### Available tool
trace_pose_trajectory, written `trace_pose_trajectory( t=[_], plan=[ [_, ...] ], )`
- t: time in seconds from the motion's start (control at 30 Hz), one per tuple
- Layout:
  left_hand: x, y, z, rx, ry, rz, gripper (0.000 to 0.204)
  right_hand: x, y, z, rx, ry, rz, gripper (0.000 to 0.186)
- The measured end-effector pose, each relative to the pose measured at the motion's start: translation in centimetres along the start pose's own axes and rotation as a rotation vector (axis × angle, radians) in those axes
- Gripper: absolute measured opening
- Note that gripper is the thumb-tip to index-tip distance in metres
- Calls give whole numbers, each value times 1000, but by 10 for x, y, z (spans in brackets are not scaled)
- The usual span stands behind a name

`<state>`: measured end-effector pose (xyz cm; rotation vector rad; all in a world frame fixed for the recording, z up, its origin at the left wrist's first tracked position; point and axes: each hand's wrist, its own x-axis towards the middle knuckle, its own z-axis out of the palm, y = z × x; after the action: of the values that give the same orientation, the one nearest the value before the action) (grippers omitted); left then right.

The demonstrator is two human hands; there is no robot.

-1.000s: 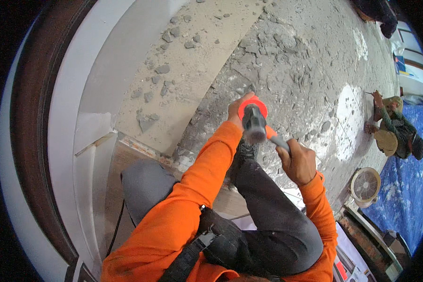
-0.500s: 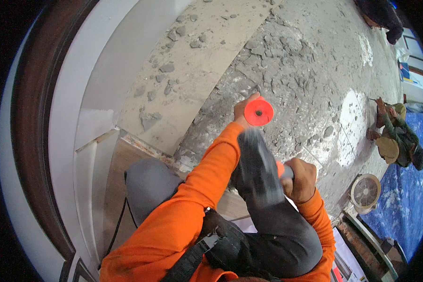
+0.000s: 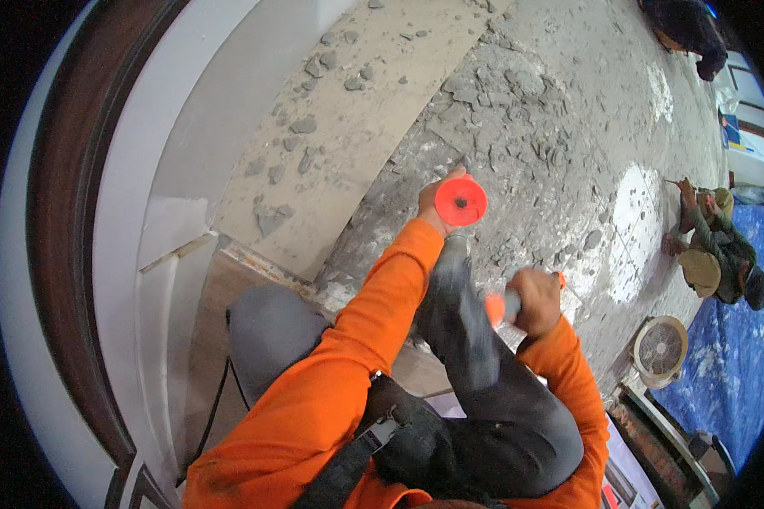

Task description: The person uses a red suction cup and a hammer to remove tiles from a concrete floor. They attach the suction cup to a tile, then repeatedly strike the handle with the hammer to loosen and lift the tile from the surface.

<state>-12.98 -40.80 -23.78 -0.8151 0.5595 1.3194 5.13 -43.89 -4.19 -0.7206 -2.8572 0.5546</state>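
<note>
My left hand [image 3: 435, 204] is closed around a chisel [image 3: 461, 202]. Its round red hand guard faces up and covers the shaft and tip below. Fingers of my right hand [image 3: 536, 302] wrap the grey and orange handle of a hammer [image 3: 498, 307]. The hammer's head is smeared by motion over my dark trouser leg, to the left of that hand. A gap separates the two hands, the left one being farther forward. Beneath the chisel lies a rough grey floor [image 3: 560, 199] strewn with broken chips.
Grey fragments lie on a smooth beige strip [image 3: 314, 182] beside a white wall [image 3: 187, 144]. At the right, a co-worker [image 3: 726, 254] crouches near a round fan [image 3: 660, 350] and a blue tarp [image 3: 721, 365]. Another person [image 3: 688, 34] is at the far right.
My right hand has moved slightly forward and left with the hammer, whose blurred head has shifted. The chisel's red guard has moved a little left and tilted.
</note>
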Motion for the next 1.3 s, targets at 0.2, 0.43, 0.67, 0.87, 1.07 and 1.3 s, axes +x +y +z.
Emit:
trace_pose_trajectory(
  t=[0.2,0.43,0.67,0.87,1.07,1.3],
  plan=[
    [-19,22,-13,166,-81,-61,12,27,-26,-25,-85,-146,448,40],
    [-4,1,-7,254,-166,47,22,12,11,6,-185,-150,327,44],
    [32,6,-14,224,-108,175,22,27,-36,-28,27,-81,261,47],
    [7,-14,-24,563,-188,312,21,17,-32,-47,60,14,156,48],
    [-30,15,-31,947,-218,400,21,-25,-8,2,-13,20,774,36],
    [-145,110,62,693,-218,526,24,-21,51,65,0,-18,909,40]
  ],
)
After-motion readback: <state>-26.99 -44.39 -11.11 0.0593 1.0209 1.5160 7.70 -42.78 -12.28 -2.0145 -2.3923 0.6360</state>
